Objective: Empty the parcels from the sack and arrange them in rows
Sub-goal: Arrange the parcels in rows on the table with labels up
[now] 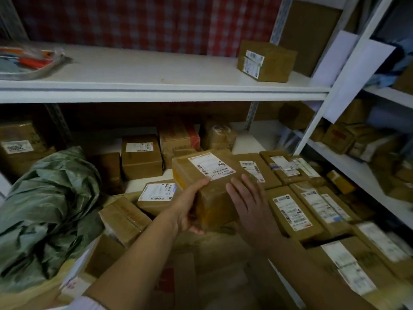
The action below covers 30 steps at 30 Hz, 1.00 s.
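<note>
Holding a taped brown box label-up, the person has it raised above the heap of parcels, with both hands on its near end. The left hand cups the near left corner from below, thumb laid along the top edge and fingers curled underneath, so it seems to bear the weight. The right hand lies flat on the top, fingers slightly spread and not pinching, probably to steady the box and steer it. Just to its right, labelled parcels lie side by side in rows, all with labels facing up, which suggests the box is bound for the next gap there. The green sack sits crumpled on the left, well apart from the rows.
</note>
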Available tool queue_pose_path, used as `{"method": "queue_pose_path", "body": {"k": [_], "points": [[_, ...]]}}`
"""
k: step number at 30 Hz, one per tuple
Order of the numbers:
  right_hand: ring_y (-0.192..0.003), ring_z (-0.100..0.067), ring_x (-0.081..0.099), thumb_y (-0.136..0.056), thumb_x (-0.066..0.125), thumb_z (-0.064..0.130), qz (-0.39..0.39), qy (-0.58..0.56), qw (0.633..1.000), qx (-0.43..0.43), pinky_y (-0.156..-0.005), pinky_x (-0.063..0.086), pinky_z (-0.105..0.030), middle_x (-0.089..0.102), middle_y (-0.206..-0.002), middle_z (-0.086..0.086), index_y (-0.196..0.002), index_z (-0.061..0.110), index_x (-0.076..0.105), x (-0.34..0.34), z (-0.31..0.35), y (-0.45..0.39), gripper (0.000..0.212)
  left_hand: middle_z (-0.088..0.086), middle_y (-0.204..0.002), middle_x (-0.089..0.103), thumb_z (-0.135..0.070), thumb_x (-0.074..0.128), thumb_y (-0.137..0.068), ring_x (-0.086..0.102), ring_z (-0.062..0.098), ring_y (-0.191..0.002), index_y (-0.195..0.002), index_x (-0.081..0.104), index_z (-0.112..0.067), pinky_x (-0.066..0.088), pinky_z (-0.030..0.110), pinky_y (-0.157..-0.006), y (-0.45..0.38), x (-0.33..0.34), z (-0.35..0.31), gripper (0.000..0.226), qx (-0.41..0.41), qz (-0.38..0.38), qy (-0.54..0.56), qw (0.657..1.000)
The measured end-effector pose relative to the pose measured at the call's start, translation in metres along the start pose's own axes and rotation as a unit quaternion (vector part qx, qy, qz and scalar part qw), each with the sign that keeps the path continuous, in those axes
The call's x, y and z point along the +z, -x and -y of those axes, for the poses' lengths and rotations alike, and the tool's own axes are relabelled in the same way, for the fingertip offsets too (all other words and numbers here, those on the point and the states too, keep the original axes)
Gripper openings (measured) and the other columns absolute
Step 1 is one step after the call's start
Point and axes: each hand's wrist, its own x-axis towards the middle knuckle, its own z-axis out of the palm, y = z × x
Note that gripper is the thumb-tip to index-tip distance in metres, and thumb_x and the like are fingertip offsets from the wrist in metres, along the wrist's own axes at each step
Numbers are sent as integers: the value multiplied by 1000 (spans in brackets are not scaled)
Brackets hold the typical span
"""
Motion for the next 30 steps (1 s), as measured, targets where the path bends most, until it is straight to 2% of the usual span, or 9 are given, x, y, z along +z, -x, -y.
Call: {"method": "queue_pose_path", "body": {"k": [3, 5, 6, 9, 12, 17, 20, 24, 30], "points": [[-145, -27, 12, -70, 68, 50, 18, -91, 990, 101, -111, 25, -56, 16, -156, -3, -148, 35, 14, -7, -5, 9, 95, 11, -103, 55, -52, 67, -74, 51, 38, -111, -125, 42, -18, 42, 57, -97, -3, 2, 8, 66, 23, -1, 11, 1000], [-141, -23, 24, -77, 65, 44, -33, -252, 929, 268, -109, 30, -44, 21, -155, -2, -146, 33, 20, -14, -5, 10, 83, 12, -107, 58, -50, 68, -73, 54, 37, -109, -125, 44, -18, 48, 53, -90, -5, 5, 11, 66, 44, 9, 30, 999], [-136, -20, 32, -78, 67, 44, -51, -361, 856, 367, -105, 32, -39, 27, -152, -1, -145, 31, 24, -19, -5, 9, 80, 12, -111, 60, -52, 71, -68, 55, 36, -108, -129, 45, -19, 50, 50, -82, -7, 8, 11, 74, 51, 16, 42, 998], [-121, -22, 49, -64, 66, 68, 23, -630, 557, 541, -100, 40, -47, 48, -137, 1, -138, 30, 37, -26, -5, 2, 89, 12, -122, 60, -61, 82, -40, 60, 33, -101, -138, 38, -23, 54, 39, -63, -13, 24, 14, 114, 67, 11, 57, 996], [-101, -24, 58, -77, 62, 55, 56, -720, 423, 546, -76, 49, -42, 60, -111, -2, -120, 31, 48, -29, -4, -2, 51, 6, -123, 59, -56, 84, -46, 60, 26, -103, -139, 34, -26, 53, 37, -67, -21, 44, 19, 110, 109, 6, 33, 993], [-99, -29, 59, -85, 59, 40, -36, -712, 397, 578, -85, 49, -44, 64, -104, -9, -103, 26, 58, -19, -24, -4, 23, -5, -121, 61, -56, 71, -69, 54, 20, -115, -130, 44, -26, 40, 45, -105, -36, 73, 32, 73, 137, 28, 33, 990], [-97, -25, 57, -82, 62, 43, -115, -683, 357, 627, -95, 44, -45, 62, -100, -4, -92, 26, 53, -8, -52, -3, 22, 0, -123, 60, -41, 51, -94, 52, 21, -116, -128, 52, -21, 38, 33, -99, -60, 68, 37, 39, 145, -53, -39, 987], [-92, -21, 55, -84, 58, 47, -133, -668, 351, 643, -92, 43, -42, 58, -97, -1, -98, 24, 51, 21, -72, -7, 27, 10, -125, 61, -4, 52, -91, 57, 24, -115, -123, 57, -13, 47, 37, -100, -101, 43, 43, 34, 167, -181, -306, 920], [-96, -21, 58, -79, 66, 47, -126, -672, 342, 645, -77, 49, -37, 61, -105, -1, -120, 26, 48, 70, -75, -21, 50, 8, -135, 47, -16, 49, -96, 55, 25, -119, -134, 48, -17, 44, 35, -101, -133, 21, 32, 39, 198, -203, -470, 836]]}}
